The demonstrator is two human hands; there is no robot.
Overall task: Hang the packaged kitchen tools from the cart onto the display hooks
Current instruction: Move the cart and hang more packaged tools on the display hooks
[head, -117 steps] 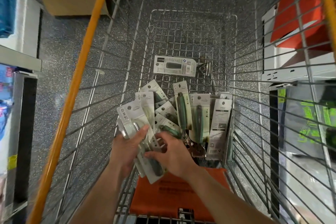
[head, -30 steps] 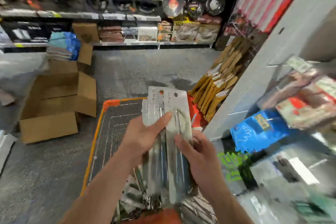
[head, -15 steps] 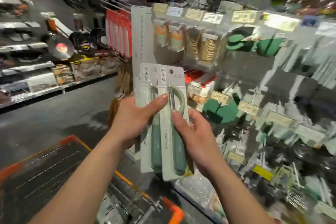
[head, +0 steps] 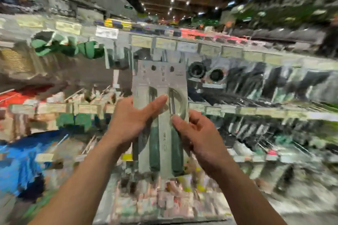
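I hold a small stack of packaged kitchen tools (head: 161,86) upright in front of the display: pale cards with green-handled tools under clear blisters and round hang holes at the top. My left hand (head: 131,118) grips the stack from the left, thumb across the front. My right hand (head: 197,133) holds its right edge, thumb on the front blister. The cart is out of view. The display hooks are too blurred to make out.
Blurred shelving fills the view: hanging rows of packaged goods (head: 274,86) to the right, green items (head: 69,47) at upper left, price strips (head: 182,45) along shelf edges, something blue (head: 22,159) at lower left.
Since the cart frame, both hands lifted the packages out of the cart. My view has swung up and right to face the display; the stack now stands higher before the shelves.
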